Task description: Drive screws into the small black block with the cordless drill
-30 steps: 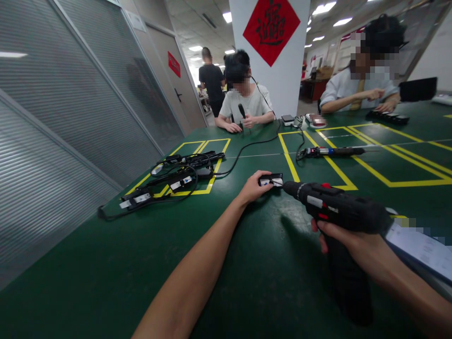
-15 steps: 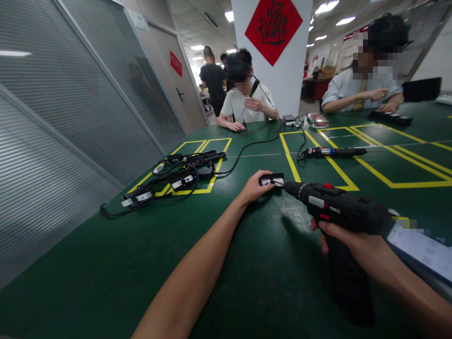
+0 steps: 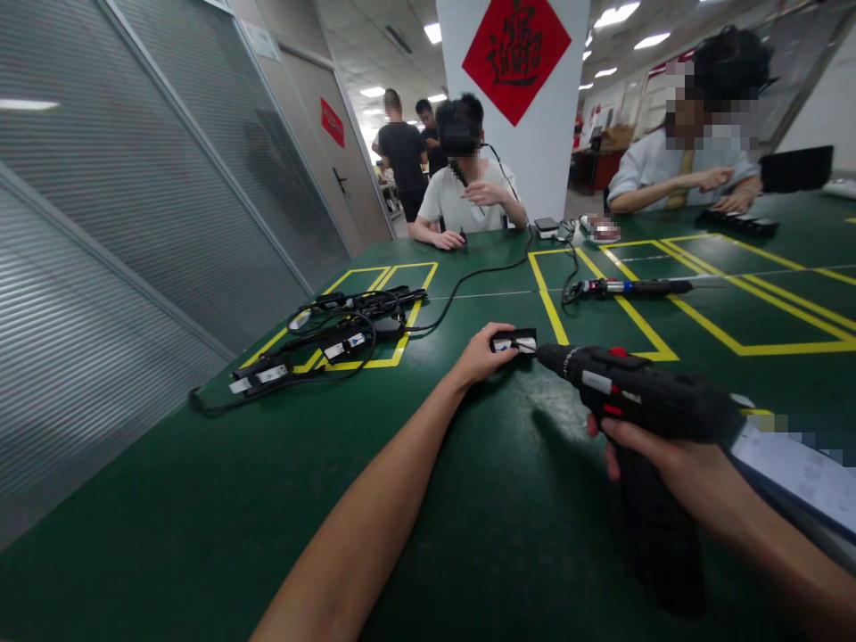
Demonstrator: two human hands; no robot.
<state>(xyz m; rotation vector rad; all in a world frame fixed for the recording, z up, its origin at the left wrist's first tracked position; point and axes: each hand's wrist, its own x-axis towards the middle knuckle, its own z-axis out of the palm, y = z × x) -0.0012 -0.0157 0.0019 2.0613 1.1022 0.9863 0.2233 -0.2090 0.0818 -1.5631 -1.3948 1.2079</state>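
Note:
My left hand (image 3: 482,355) grips the left end of a small black part with a white face (image 3: 525,342) and holds it on the green table (image 3: 468,499). In my right hand (image 3: 652,441) is a black and red power drill (image 3: 642,388), its handle wrapped by my fingers. The drill points left, and its thin bit reaches over the white face of the small part; whether the tip touches a screw is too small to tell.
Black parts with cables (image 3: 348,334) lie at the left. A pen-like tool (image 3: 635,287) lies beyond the drill. At the right edge is a bright-screened device (image 3: 795,473). Two people sit across the table, and others stand behind.
Both my hands, the drill and the small part hold almost the same place. The seated person opposite has raised their head, and that person's raised hand has shifted slightly.

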